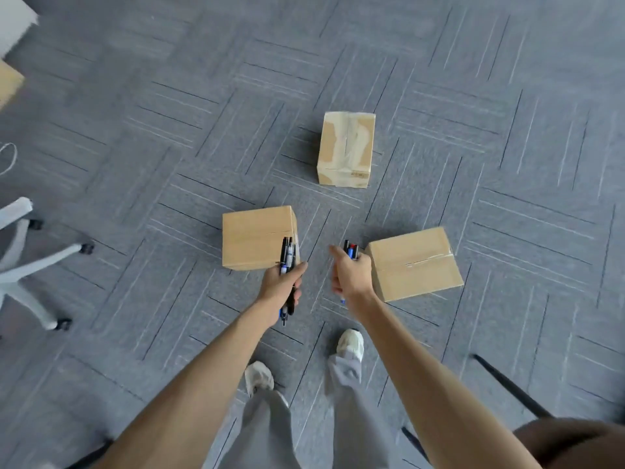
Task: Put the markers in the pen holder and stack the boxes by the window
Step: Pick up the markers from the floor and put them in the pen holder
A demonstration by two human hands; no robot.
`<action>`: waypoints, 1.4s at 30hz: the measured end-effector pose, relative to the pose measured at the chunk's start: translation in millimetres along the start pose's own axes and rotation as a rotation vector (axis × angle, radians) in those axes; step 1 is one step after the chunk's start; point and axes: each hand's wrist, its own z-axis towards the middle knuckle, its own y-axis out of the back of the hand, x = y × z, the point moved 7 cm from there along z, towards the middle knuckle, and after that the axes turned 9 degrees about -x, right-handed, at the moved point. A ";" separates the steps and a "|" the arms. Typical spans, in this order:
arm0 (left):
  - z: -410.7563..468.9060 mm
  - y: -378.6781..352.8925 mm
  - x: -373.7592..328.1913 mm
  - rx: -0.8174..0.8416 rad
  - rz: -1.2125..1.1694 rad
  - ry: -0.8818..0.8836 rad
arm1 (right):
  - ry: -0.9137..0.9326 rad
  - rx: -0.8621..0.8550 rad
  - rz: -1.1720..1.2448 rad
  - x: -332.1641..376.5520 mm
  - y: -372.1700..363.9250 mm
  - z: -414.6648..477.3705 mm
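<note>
My left hand [280,286] is shut around a bundle of markers [287,253], black and blue, their ends sticking out above and below the fist. In my right hand [350,274] a second bunch of markers [350,250] shows black, red and blue caps above the fingers. Three cardboard boxes sit on the grey carpet: one [253,236] just beyond my left hand, one [414,264] to the right of my right hand, and a taped one [345,148] farther ahead. No pen holder or window is in view.
A white office chair base [30,262] with castors stands at the left. A cardboard corner [8,82] and a white surface [13,18] show at the top left. A dark chair leg [510,387] and round seat [575,441] sit at the bottom right. My feet [350,343] stand on the carpet.
</note>
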 end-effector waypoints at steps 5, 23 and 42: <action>-70.1 71.0 -10.9 -0.100 -0.174 0.012 | 0.016 0.126 -0.062 29.7 -34.4 -78.7; -236.7 415.5 124.8 -0.658 -0.757 -0.116 | 0.149 0.757 -0.586 -127.0 -299.7 -357.2; -382.0 715.8 360.2 -1.031 -1.112 -0.107 | 0.062 1.054 -0.818 -388.8 -508.3 -633.3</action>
